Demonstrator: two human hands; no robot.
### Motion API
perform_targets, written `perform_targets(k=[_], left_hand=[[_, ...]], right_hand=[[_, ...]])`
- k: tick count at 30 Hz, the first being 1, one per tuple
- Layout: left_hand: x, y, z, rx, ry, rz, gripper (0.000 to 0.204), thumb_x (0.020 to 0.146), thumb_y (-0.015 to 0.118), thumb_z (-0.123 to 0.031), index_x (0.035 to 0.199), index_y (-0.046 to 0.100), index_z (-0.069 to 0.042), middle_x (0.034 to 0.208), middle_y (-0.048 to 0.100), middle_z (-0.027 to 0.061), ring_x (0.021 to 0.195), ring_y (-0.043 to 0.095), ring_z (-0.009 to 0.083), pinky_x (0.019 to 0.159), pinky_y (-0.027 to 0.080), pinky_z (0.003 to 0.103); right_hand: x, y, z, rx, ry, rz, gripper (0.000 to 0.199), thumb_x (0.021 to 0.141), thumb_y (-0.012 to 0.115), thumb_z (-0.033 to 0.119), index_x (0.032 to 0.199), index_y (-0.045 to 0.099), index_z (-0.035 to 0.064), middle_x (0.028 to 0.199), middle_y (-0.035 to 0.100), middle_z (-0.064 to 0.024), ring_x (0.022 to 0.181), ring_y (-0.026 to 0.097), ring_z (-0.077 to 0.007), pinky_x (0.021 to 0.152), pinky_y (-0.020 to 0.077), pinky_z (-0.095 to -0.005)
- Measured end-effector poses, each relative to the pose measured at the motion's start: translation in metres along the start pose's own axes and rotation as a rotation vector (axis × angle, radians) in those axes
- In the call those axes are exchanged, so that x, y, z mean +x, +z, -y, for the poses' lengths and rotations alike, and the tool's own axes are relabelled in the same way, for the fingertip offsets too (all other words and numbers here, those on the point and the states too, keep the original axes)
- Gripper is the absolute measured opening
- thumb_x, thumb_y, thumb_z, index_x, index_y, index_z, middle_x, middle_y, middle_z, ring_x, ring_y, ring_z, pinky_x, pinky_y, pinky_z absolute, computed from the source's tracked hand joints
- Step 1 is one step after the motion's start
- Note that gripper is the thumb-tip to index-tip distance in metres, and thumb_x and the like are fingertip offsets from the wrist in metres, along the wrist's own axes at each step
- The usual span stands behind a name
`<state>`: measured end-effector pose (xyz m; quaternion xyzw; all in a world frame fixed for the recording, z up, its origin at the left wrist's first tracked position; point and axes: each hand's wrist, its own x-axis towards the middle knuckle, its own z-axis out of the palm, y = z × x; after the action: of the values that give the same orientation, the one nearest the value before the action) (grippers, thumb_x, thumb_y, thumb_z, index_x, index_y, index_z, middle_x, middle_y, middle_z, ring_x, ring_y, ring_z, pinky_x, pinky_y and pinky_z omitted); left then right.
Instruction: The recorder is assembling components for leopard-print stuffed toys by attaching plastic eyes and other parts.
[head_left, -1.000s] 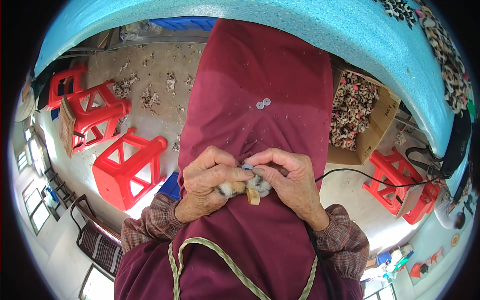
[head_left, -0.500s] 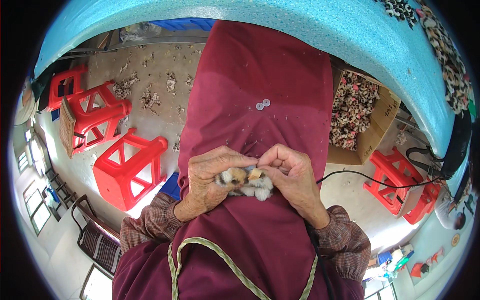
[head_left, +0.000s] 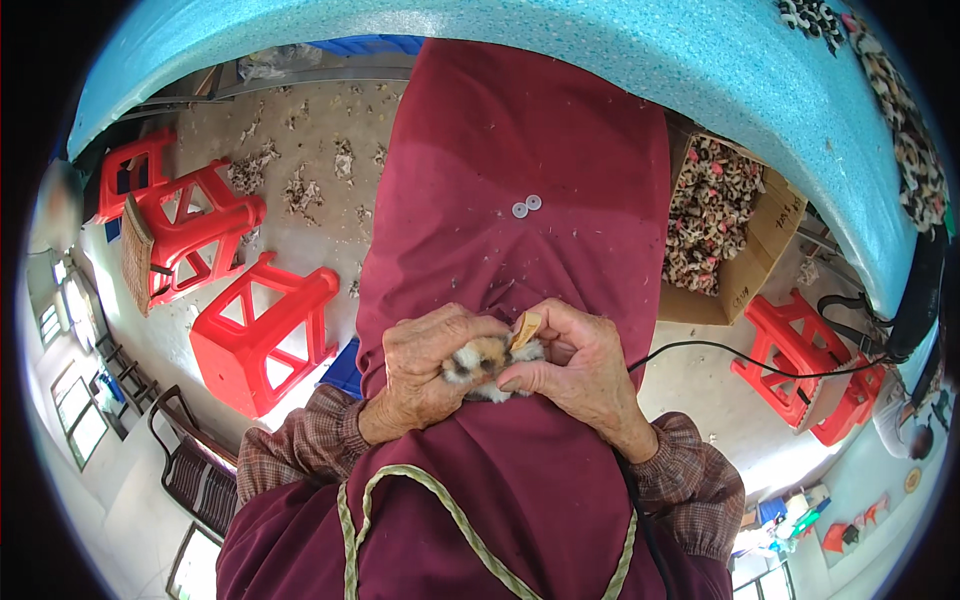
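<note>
A small plush piece [head_left: 468, 366] in white, tan and dark fur lies above my lap, between both hands. My left hand [head_left: 425, 362] wraps round its left side, thumb laid along the top. From the right, my right hand [head_left: 590, 372] grips it with thumb and fingers pressed into the fur. A flat tan tab [head_left: 527, 328] sticks up from the plush beside my right fingers. Part of the plush is hidden under my fingers. Farther off, two small pale round discs [head_left: 526, 207] rest on the maroon apron cloth [head_left: 520, 120], touching neither hand.
A cardboard box [head_left: 765, 225] filled with patterned plush pieces stands at the right. Overhead curves a blue speckled table [head_left: 620, 60], with more plush pieces [head_left: 900, 130] at its right. Red stools [head_left: 262, 335] stand on both sides. Scraps [head_left: 300, 190] litter the floor. A black cable [head_left: 720, 346] runs rightward.
My right hand has shifted from pinching at the plush's top edge to gripping its right side, thumb lower. The tan tab now points more upright. My left hand has moved slightly right.
</note>
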<state>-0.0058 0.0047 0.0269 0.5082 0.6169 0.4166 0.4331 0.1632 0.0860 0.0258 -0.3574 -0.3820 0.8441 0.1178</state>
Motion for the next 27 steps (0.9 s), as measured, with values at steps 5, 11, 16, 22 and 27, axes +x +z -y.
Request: perform_targets(k=[5,11,16,22,27], left_hand=[[0.0,0.004,0.002,-0.05,-0.086,0.028,0.031,0.063,0.074,-0.013,0.092,0.066,-0.005,0.075,0.064,0.0074,0.067,0.063,0.0205,0.059,0.049,0.03],[-0.005,0.004,0.002,-0.014,-0.078,0.131,0.029,0.064,0.076,-0.012,0.09,0.065,-0.006,0.078,0.063,0.0065,0.067,0.062,0.0207,0.059,0.048,0.03],[-0.001,0.002,0.001,-0.09,-0.163,0.24,0.029,0.068,0.079,-0.015,0.091,0.066,-0.005,0.078,0.064,0.0067,0.069,0.063,0.0177,0.06,0.049,0.029],[-0.001,0.004,0.007,-0.214,-0.297,0.194,0.033,0.067,0.081,-0.015,0.093,0.066,-0.002,0.081,0.066,0.0059,0.074,0.062,0.0118,0.067,0.05,0.026],[0.0,0.002,0.006,-0.272,-0.375,0.208,0.035,0.066,0.081,-0.013,0.095,0.066,0.0,0.081,0.066,0.0051,0.075,0.061,0.0091,0.067,0.05,0.025]], right_hand=[[-0.001,-0.009,-0.009,0.065,0.013,0.024,0.029,0.074,0.077,0.006,0.088,0.053,-0.0007,0.083,0.06,-0.0033,0.073,0.058,-0.0058,0.062,0.0508,-0.0213],[0.002,-0.021,-0.012,0.129,0.2,0.13,0.032,0.073,0.08,0.014,0.085,0.054,0.0014,0.08,0.058,-0.0024,0.071,0.055,-0.0068,0.062,0.0457,-0.0212],[0.004,-0.028,-0.022,0.176,0.165,0.151,0.026,0.074,0.077,0.011,0.082,0.054,0.0027,0.08,0.057,0.0001,0.072,0.055,-0.0053,0.063,0.0452,-0.0203],[0.003,-0.025,-0.018,0.172,0.18,0.069,0.028,0.074,0.076,0.006,0.09,0.053,0.0032,0.085,0.06,-0.0002,0.076,0.056,-0.0045,0.065,0.0454,-0.0187],[0.004,-0.024,-0.024,0.184,0.108,0.069,0.028,0.075,0.076,0.007,0.093,0.054,0.0033,0.083,0.062,-0.0015,0.075,0.058,-0.0052,0.066,0.047,-0.0189]])
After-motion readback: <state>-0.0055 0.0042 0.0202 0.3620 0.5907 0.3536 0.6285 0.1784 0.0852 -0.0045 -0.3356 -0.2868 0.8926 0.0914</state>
